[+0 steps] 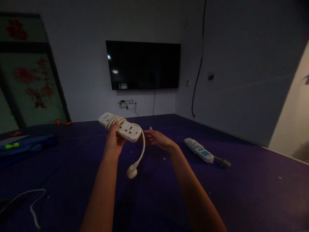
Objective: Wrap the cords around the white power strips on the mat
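A white power strip point(130, 130) is held up in my left hand point(114, 141), the thumb pressed over the cord that wraps around its middle. The cord's free end loops off the strip's right end and hangs down to a white plug point(132, 171). Just right of the strip, my right hand point(158, 138) is empty, with its fingers apart and partly in shadow. A second power strip point(204, 154), white with blue socket panels and its cord wound around it, lies on the purple floor to the right; its dark plug point(225, 163) rests beside it.
A television point(145, 66) hangs on the far wall above several sockets and thin cables. Down the right wall runs a black cable point(198, 77). Blue cloth point(33, 145) lies on the floor point(154, 193) at left, and a white cable point(32, 206) curls at lower left.
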Tool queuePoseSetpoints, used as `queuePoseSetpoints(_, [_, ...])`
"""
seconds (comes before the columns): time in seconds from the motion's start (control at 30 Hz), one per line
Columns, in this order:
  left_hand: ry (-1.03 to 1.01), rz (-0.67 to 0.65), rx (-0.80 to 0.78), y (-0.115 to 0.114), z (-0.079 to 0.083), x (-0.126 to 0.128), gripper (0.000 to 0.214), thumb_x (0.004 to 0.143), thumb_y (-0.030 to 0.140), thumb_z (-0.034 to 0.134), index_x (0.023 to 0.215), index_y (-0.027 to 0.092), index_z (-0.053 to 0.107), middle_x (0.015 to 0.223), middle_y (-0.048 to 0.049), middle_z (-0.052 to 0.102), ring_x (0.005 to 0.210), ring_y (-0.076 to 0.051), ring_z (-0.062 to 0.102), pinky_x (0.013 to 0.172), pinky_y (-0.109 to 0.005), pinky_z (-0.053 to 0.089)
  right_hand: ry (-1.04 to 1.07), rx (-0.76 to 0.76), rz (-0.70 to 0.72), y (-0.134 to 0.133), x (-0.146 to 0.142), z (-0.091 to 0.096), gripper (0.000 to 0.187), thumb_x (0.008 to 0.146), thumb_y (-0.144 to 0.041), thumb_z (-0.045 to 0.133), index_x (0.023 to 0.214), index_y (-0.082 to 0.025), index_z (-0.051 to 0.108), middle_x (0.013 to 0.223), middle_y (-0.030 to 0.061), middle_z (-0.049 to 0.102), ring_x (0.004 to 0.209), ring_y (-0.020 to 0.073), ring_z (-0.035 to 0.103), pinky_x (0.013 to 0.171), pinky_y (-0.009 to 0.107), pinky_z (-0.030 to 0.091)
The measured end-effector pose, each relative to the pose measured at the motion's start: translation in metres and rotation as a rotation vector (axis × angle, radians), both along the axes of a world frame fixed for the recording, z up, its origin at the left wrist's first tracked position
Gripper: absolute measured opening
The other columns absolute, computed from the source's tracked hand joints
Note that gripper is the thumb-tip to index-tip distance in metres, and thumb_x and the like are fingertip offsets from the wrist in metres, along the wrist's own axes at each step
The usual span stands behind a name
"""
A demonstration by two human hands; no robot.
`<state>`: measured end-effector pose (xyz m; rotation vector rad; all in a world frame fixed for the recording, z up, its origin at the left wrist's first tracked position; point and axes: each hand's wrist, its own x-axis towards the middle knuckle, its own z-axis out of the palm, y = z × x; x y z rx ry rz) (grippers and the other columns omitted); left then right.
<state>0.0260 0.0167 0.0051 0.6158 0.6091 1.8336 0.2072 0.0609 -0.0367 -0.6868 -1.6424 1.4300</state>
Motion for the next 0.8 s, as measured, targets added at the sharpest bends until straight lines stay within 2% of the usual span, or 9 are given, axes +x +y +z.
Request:
queuePoseSetpoints(0.1, [0.084, -0.058, 0.021, -0.003, -0.001, 0.003, 0.014, 0.08, 0.024, 0.057, 0.087, 0.016, 0.066, 0.078, -0.0026, 0.069, 0.062, -0.012, 0.065, 0.054, -0.022, 0.053, 0.076, -0.012, 0.042, -0.019, -0.014, 0.015, 0.048, 0.093, -0.05, 0.033, 0.119, -0.018, 0.058, 0.093, 0.0101, 0.07, 0.075, 0.0163, 0.066, 0.069, 0.033, 0.054])
queuePoseSetpoints(0.23, [0.203, -0.111, 0.01, 0.001, -0.006, 0.004, 0.017, 0.077, 0.024, 0.061, 0.087, 0.012, 0.068, 0.079, -0.0062, 0.07, 0.062, -0.014, 0.065, 0.054, -0.022, 0.053, 0.084, 0.051, 0.05, -0.031, -0.028, 0.021, 0.041, 0.082, -0.039, 0.06, 0.117, -0.018, 0.059, 0.09, 0.0068, 0.069, 0.064, 0.0122, 0.062, 0.052, 0.022, 0.053])
queuePoseSetpoints(0.33, [0.23, -0.127, -0.008, 0.008, -0.011, 0.005, 0.019, 0.077, 0.026, 0.06, 0.088, 0.012, 0.068, 0.079, -0.0072, 0.07, 0.06, -0.014, 0.064, 0.052, -0.023, 0.052, 0.033, 0.12, -0.078, -0.027, -0.036, 0.017, 0.044, 0.069, -0.032, 0.072, 0.109, -0.016, 0.063, 0.079, 0.0036, 0.068, 0.052, 0.0078, 0.055, 0.037, 0.014, 0.041])
queuePoseSetpoints(0.4, [0.226, -0.154, -0.009, 0.013, -0.015, 0.007, 0.024, 0.08, 0.03, 0.057, 0.091, 0.011, 0.067, 0.079, -0.0083, 0.07, 0.061, -0.015, 0.065, 0.053, -0.023, 0.051, 0.025, 0.171, -0.184, -0.021, -0.042, 0.012, 0.042, 0.068, -0.032, 0.073, 0.106, -0.016, 0.065, 0.075, 0.002, 0.067, 0.048, 0.0061, 0.051, 0.034, 0.013, 0.037])
queuePoseSetpoints(0.47, [0.215, -0.118, 0.0, 0.016, -0.019, 0.011, 0.027, 0.083, 0.034, 0.054, 0.095, 0.013, 0.066, 0.08, -0.0081, 0.07, 0.061, -0.015, 0.065, 0.053, -0.023, 0.051, 0.023, 0.224, -0.275, -0.016, -0.048, 0.007, 0.041, 0.069, -0.032, 0.07, 0.107, -0.016, 0.064, 0.074, 0.0009, 0.066, 0.047, 0.0069, 0.05, 0.034, 0.015, 0.039])
queuePoseSetpoints(0.57, [0.221, 0.061, 0.002, 0.019, -0.025, 0.017, 0.026, 0.083, 0.034, 0.056, 0.104, 0.02, 0.063, 0.081, -0.0037, 0.07, 0.063, -0.013, 0.065, 0.055, -0.021, 0.049, -0.05, 0.325, -0.424, -0.016, -0.057, 0.0, 0.041, 0.072, -0.029, 0.065, 0.112, -0.019, 0.062, 0.079, 0.0019, 0.067, 0.053, 0.0126, 0.056, 0.041, 0.022, 0.046])
queuePoseSetpoints(0.63, [0.235, 0.139, -0.013, 0.019, -0.027, 0.019, 0.03, 0.079, 0.033, 0.063, 0.107, 0.024, 0.06, 0.081, -0.0012, 0.069, 0.066, -0.012, 0.065, 0.056, -0.019, 0.049, -0.162, 0.454, -0.561, -0.019, -0.06, -0.001, 0.043, 0.073, -0.024, 0.063, 0.116, -0.023, 0.06, 0.089, 0.0038, 0.068, 0.069, 0.0194, 0.063, 0.057, 0.03, 0.052])
queuePoseSetpoints(0.73, [0.249, 0.093, -0.034, 0.017, -0.027, 0.019, 0.042, 0.07, 0.035, 0.072, 0.109, 0.026, 0.059, 0.081, -0.0001, 0.068, 0.066, -0.012, 0.065, 0.055, -0.018, 0.047, -0.343, 0.682, -0.665, -0.027, -0.061, 0.002, 0.048, 0.075, -0.014, 0.056, 0.121, -0.026, 0.057, 0.11, 0.0061, 0.065, 0.102, 0.026, 0.059, 0.086, 0.037, 0.047])
queuePoseSetpoints(0.8, [0.234, 0.005, -0.043, 0.014, -0.026, 0.017, 0.049, 0.066, 0.039, 0.074, 0.11, 0.027, 0.057, 0.078, 0.0011, 0.067, 0.061, -0.01, 0.063, 0.053, -0.017, 0.045, -0.416, 0.779, -0.609, -0.031, -0.061, 0.006, 0.051, 0.076, -0.01, 0.053, 0.124, -0.027, 0.055, 0.119, 0.0061, 0.061, 0.112, 0.0258, 0.054, 0.094, 0.038, 0.042])
